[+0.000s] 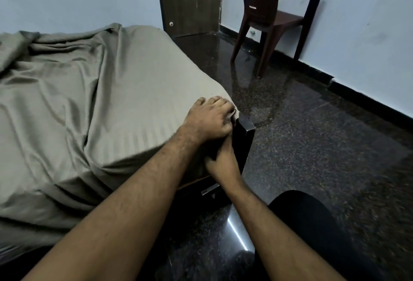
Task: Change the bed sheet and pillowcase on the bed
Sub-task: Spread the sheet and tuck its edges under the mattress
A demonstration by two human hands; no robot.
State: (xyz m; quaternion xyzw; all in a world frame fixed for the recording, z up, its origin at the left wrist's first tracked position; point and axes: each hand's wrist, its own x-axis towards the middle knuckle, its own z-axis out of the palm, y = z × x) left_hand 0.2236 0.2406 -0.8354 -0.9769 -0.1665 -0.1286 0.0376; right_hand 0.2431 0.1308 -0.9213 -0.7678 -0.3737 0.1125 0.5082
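A grey-green bed sheet (93, 93) covers the mattress, wrinkled toward the far left and smooth near the corner. My left hand (210, 117) lies on top of the near right corner of the bed, fingers curled over the sheet's edge. Below it, my right hand (223, 160) presses into the gap between the mattress corner and the dark bed frame post (244, 134); its fingers are hidden in the fold, so what they grip is unclear. No pillow or pillowcase shows.
A brown plastic chair (274, 14) stands by the right wall. A dark wooden door (190, 1) is behind the bed's far corner. Dark speckled floor (312, 137) stretches right of the bed. My knee in black (308, 224) is at lower right.
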